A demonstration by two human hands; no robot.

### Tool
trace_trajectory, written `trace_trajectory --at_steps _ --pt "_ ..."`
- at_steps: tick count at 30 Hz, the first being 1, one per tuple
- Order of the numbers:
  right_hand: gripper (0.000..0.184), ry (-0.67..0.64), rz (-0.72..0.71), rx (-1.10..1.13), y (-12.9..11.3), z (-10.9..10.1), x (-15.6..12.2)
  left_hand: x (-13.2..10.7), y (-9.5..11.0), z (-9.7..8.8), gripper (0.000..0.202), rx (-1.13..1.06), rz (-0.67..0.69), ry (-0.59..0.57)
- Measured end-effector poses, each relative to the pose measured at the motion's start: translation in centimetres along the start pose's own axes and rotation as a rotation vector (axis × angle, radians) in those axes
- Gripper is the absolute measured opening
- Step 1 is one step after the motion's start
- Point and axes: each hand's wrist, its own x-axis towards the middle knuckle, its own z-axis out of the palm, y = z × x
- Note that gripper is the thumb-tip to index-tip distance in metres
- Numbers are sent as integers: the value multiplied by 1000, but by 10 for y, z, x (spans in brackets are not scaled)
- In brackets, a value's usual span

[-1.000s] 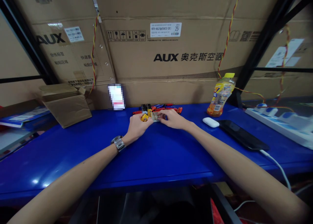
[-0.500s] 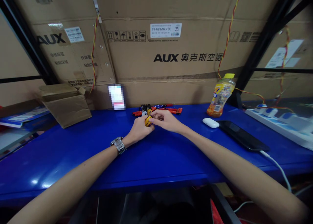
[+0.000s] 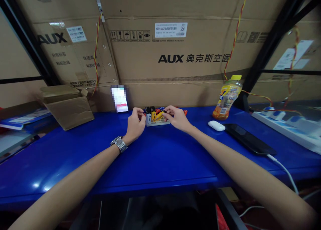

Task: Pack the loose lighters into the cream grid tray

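Note:
A pale tray with slots (image 3: 158,123) stands on the blue table, holding white lighters (image 3: 148,118) and yellow lighters (image 3: 153,117) with black tops, upright at its left end. My right hand (image 3: 179,119) is at the tray's right part, thumb and fingers pinched at the end of a tilted yellow lighter (image 3: 159,116). Close by the tray's left end is my left hand (image 3: 136,123), its fingers curled together; what they hold, if anything, is hidden. Red and blue sticks (image 3: 160,109) lie behind the tray, partly covered.
A lit phone (image 3: 119,98) leans on the cardboard behind. At left stands an open cardboard box (image 3: 69,107). To the right are a drink bottle (image 3: 227,97), a white earbud case (image 3: 216,126), a black phone on a cable (image 3: 248,139) and a power strip (image 3: 288,128).
My hands, together around a yellow lighter before, have moved apart. The left went to the tray's left side and the right moved right with a yellow lighter. The tray is now uncovered.

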Motion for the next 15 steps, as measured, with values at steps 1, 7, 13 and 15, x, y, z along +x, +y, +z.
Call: trace_trajectory --at_steps 1,7,13,15 --pt "26 -36 -6 -36 0 3 -1 1 -1 -1 13 27 -10 -1" --pt "23 -164 -104 -207 -6 17 -4 9 -14 -1 10 156 -10 -79" --pt "29 -206 -230 -328 -12 14 -4 16 -34 -2 18 441 141 -184" --pt "32 -217 -266 -413 -13 13 -5 16 -38 -3 24 516 172 -252"
